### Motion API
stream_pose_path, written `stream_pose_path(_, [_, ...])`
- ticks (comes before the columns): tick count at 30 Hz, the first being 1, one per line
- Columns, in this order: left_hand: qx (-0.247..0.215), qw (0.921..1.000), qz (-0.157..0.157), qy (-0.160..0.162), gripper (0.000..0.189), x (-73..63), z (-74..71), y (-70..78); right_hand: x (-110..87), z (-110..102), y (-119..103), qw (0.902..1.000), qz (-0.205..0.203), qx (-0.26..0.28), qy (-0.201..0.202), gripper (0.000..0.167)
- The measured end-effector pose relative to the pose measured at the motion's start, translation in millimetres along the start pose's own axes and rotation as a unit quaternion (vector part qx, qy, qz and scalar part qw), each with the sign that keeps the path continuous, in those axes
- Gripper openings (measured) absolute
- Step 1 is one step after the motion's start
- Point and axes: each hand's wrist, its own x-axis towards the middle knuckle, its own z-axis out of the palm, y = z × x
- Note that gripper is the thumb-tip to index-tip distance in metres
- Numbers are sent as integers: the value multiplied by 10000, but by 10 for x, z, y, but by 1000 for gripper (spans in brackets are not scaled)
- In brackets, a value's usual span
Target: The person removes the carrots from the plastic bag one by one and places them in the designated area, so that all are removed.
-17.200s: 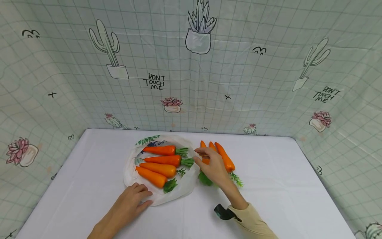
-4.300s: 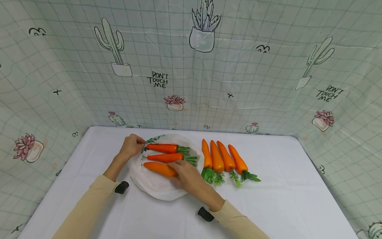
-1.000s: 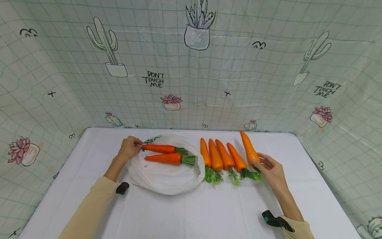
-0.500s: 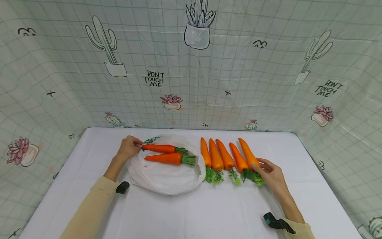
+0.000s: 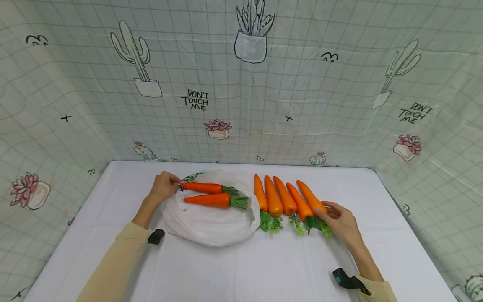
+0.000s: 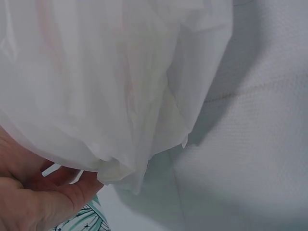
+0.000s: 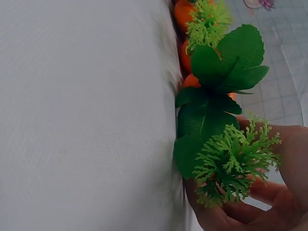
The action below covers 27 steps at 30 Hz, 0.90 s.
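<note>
In the head view my left hand (image 5: 164,185) pinches the left rim of a white plastic bag (image 5: 211,233). The left wrist view shows its fingertips against the bunched edge of that bag (image 6: 91,106). Two red-orange carrots (image 5: 207,201) with cut green stems lie in the bag's mouth. On the right, my right hand (image 5: 342,221) holds the leafy end of an orange carrot (image 5: 308,193), thumb on one side and fingers on the other. This carrot rests at the right end of a row of several orange carrots (image 5: 273,197). Frilly greens (image 7: 236,163) partly hide that hand in the right wrist view.
A white-covered table (image 5: 226,272) carries everything. Behind it hangs a grid-patterned cloth (image 5: 241,96) with drawn cacti. The bag's right edge nearly touches the leaves (image 5: 266,220) of the leftmost carrot in the row. A dark camera (image 5: 349,280) sits at the right wrist.
Several orange carrots have passed from the bag to the row over the longer span. In the last second my right hand lowered the held carrot and slid it left against its neighbour; the left hand stayed.
</note>
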Motion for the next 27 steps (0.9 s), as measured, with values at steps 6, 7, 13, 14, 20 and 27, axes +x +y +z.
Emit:
stream_pose_path(6, [55, 10000, -40, -21, 25, -10, -3, 0, 8, -8, -40, 9985, -396, -373, 3, 60])
stream_pose_path(7, [65, 10000, -38, -39, 25, -13, -4, 2, 7, -9, -50, 9981, -477, -397, 35, 59])
stream_pose_path(13, [151, 9998, 113, -76, 29, -34, 5, 15, -1, -15, -127, 9936, -950, -398, 458, 50])
stream_pose_path(14, [181, 9997, 165, -37, 28, -35, 6, 20, 0, -16, -143, 9924, -1028, -416, 537, 49])
stream_pose_path(20, [169, 9993, 308, 126, 27, -35, 6, 79, 12, 9, -259, 9846, -1456, -386, 889, 40])
stream_pose_path(27, [97, 9979, 594, 231, 22, -9, 13, 117, 31, 96, -417, 9816, -1696, -199, 855, 36])
